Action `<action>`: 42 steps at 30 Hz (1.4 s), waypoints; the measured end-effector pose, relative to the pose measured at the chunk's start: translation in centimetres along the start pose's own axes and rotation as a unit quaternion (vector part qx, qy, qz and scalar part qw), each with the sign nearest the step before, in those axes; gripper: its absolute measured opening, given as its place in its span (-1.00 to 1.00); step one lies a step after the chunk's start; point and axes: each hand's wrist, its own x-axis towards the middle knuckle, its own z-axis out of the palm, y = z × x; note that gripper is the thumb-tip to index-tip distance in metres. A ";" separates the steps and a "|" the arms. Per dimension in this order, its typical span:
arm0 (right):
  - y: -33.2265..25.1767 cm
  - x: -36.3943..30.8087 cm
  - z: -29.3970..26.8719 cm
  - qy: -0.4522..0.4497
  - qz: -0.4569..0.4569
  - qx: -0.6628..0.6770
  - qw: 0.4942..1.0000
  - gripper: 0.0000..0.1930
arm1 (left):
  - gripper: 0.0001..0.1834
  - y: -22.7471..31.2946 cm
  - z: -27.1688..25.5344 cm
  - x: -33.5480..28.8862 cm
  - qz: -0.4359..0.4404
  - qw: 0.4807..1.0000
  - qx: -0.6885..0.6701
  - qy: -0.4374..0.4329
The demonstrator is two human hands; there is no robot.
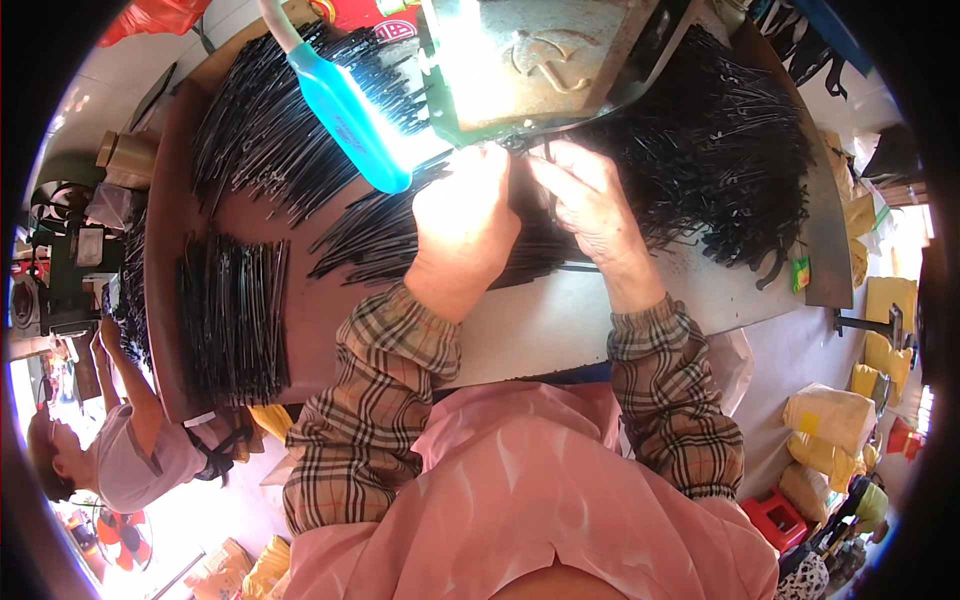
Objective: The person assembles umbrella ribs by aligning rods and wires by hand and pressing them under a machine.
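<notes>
Both hands work close under a grey metal machine [540, 60] at the back of the table [560, 320]. My left hand [465, 225] is overexposed by a lamp; its fingers reach toward the machine's lower edge, and what it holds cannot be made out. My right hand [590, 205] pinches a thin black metal rod [548, 175] by the machine's foot. Under both hands lies a loose heap of black rods [380, 240]. Both forearms wear plaid sleeve covers.
A blue lamp [350, 115] shines at the left of the machine. Black rod piles lie at the right [730, 150], back left [260, 130], and in a neat stack [235, 315] on the left. Another person [120, 440] works at lower left. Sacks [830, 420] stand on the floor at right.
</notes>
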 end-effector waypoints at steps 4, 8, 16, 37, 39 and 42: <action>0.0 0.2 0.2 -0.012 -0.006 0.024 1.000 -0.86 | -0.63 -0.4 0.3 0.2 0.016 0.999 0.017 0.032; -0.1 0.0 0.3 -0.016 0.014 0.055 0.998 -0.86 | -0.69 0.0 0.1 0.4 -0.012 1.000 0.007 0.022; 0.3 -0.1 -0.3 0.028 0.029 0.111 0.993 -0.85 | -0.81 -3.6 -3.7 -0.8 -0.260 0.884 -0.360 -0.147; 1.8 1.4 0.5 0.110 0.003 0.203 0.973 -0.80 | -0.91 -5.0 -1.2 0.9 -0.273 0.791 -0.528 -0.144; 1.6 1.7 0.9 0.118 -0.004 0.212 0.970 -0.81 | -0.91 -5.8 -0.6 0.9 -0.251 0.787 -0.551 -0.120; 1.7 1.9 0.5 0.134 -0.017 0.222 0.966 -0.82 | -0.89 -5.7 0.3 1.6 -0.248 0.788 -0.555 -0.100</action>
